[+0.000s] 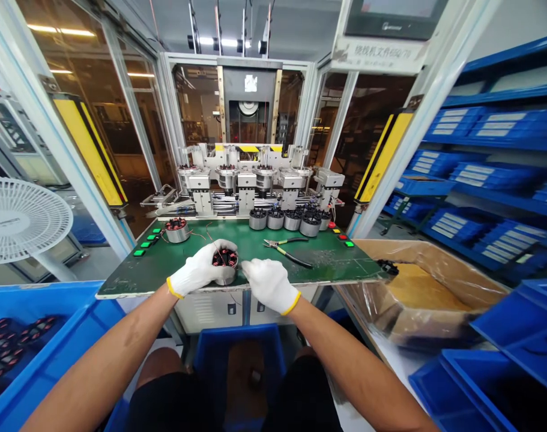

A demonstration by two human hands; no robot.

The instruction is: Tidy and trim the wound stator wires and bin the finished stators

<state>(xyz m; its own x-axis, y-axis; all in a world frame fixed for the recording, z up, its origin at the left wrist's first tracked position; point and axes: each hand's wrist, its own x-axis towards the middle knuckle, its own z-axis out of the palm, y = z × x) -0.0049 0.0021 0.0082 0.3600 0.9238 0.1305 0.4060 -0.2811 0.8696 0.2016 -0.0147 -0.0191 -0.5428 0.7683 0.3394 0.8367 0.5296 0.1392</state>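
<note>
My left hand (197, 267), in a white knit glove with a yellow cuff, is wrapped round a motor stator (226, 259) near the front edge of the green worktop (160, 270). Copper-red windings show inside the stator's dark top. Close to its right side is my right hand (269, 284), gloved the same way, with its fingers pinched together; whatever they grip is too small to make out. Beyond that hand lie wire cutters (284, 249) with green and black handles, jaws to the left. Another wound stator (177, 230) with loose wire ends sits at the back left.
Several bare stators (293, 219) stand in rows before the winding machine (246, 186). Lit green buttons (143, 245) line the worktop's left end. A blue bin (66, 300) of wound parts is at left, a plastic-lined carton (430, 282) at right, another blue bin (205, 348) below.
</note>
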